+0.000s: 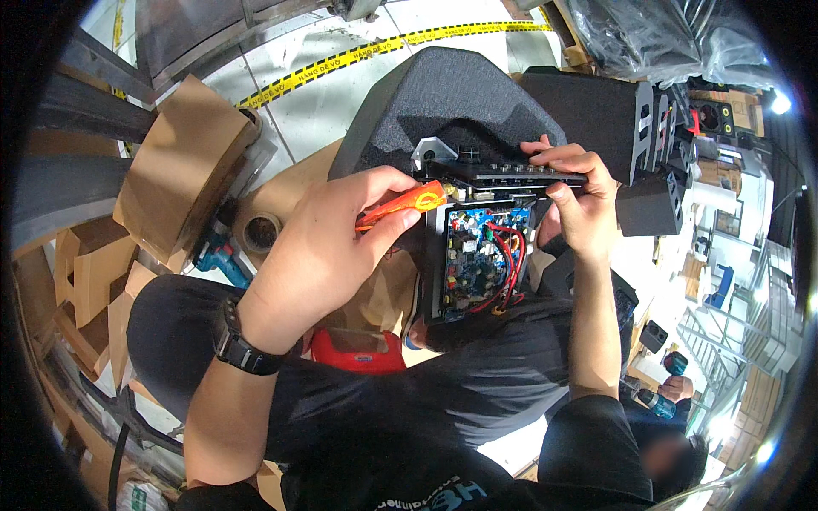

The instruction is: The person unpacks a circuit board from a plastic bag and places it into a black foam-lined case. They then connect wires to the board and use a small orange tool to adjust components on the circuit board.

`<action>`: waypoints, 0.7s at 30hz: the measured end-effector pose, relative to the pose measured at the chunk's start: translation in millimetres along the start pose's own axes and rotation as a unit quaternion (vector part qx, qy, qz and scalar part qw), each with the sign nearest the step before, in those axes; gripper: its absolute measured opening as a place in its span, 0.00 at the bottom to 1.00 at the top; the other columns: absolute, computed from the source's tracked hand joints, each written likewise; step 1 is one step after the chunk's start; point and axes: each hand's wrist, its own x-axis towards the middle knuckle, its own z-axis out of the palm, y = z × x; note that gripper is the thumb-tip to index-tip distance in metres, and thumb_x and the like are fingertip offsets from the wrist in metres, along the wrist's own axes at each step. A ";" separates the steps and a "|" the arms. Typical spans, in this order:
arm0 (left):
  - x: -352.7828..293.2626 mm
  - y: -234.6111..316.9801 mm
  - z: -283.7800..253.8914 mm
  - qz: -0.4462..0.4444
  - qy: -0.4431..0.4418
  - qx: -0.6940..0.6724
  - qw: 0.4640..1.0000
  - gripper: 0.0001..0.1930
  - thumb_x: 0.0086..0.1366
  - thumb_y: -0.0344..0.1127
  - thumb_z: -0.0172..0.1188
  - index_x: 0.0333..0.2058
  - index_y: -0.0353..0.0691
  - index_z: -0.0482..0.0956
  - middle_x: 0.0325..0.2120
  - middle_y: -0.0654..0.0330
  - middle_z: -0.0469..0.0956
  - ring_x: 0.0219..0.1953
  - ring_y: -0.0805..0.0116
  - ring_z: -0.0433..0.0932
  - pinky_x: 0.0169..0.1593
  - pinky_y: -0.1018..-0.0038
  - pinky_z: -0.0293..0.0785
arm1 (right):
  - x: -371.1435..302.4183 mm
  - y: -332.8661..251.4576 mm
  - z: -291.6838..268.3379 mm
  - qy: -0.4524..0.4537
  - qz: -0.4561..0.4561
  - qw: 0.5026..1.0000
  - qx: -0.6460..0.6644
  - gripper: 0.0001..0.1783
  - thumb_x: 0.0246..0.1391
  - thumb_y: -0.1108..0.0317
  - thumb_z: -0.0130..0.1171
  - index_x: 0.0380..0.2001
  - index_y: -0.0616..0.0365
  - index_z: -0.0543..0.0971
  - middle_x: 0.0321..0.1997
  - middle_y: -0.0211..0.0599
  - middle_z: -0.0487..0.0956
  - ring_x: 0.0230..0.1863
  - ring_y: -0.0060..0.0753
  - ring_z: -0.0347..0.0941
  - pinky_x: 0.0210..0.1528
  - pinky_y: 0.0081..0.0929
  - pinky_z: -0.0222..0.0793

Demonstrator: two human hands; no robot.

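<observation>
My left hand (319,234) is closed around a soft orange tube (415,203) with a yellow mark, its tip at the left end of a black control panel (511,176). My right hand (584,192) grips the panel's right end, thumb on the near side and fingers over the far side. A row of small knobs shows along the panel, which is tipped up on edge. Just below it, a green-and-blue circuit board (477,260) with red and black wires (514,255) sits in a metal frame. Behind stands a large black speaker cabinet (443,102); the frame's lower edge rests near my lap.
To the left are cardboard boxes (175,170), a tape roll (261,232) and a teal power drill (223,258). A red case (358,351) lies between my legs. More black cabinets (588,123) stand at right. A co-worker's hand (677,389) is near teal drills (656,404) at lower right.
</observation>
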 end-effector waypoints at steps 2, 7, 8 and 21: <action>-0.5 0.6 1.2 -0.005 0.000 -0.003 1.000 0.12 0.71 0.31 0.63 0.48 0.30 0.80 0.39 0.52 0.86 0.41 0.71 0.83 0.47 0.73 0.76 | 0.4 -0.6 -0.2 -0.003 0.001 1.000 -0.003 0.16 0.57 0.68 0.72 0.44 0.59 0.76 0.48 0.46 0.84 0.60 0.54 0.78 0.75 0.59 0.54; -1.0 -1.0 5.0 -0.002 0.009 -0.034 0.999 0.12 0.71 0.31 0.63 0.48 0.29 0.80 0.39 0.52 0.86 0.40 0.71 0.83 0.47 0.73 0.77 | 1.8 -1.8 0.2 -0.003 -0.007 0.999 -0.038 0.18 0.59 0.63 0.71 0.43 0.61 0.75 0.46 0.51 0.84 0.59 0.61 0.79 0.74 0.64 0.57; -1.3 -1.4 5.3 -0.005 0.008 -0.033 0.999 0.12 0.71 0.31 0.63 0.48 0.29 0.80 0.39 0.51 0.86 0.40 0.71 0.83 0.47 0.73 0.77 | 2.0 -2.0 0.4 -0.003 -0.009 0.999 -0.043 0.18 0.59 0.62 0.71 0.43 0.61 0.75 0.46 0.51 0.84 0.59 0.61 0.79 0.74 0.64 0.58; -2.7 1.4 1.2 -0.001 0.003 -0.022 1.000 0.13 0.70 0.29 0.64 0.48 0.28 0.80 0.40 0.49 0.87 0.41 0.69 0.85 0.48 0.72 0.78 | 0.5 -1.2 1.5 0.004 -0.003 1.000 -0.005 0.16 0.56 0.69 0.72 0.43 0.60 0.76 0.48 0.47 0.83 0.60 0.52 0.79 0.76 0.58 0.54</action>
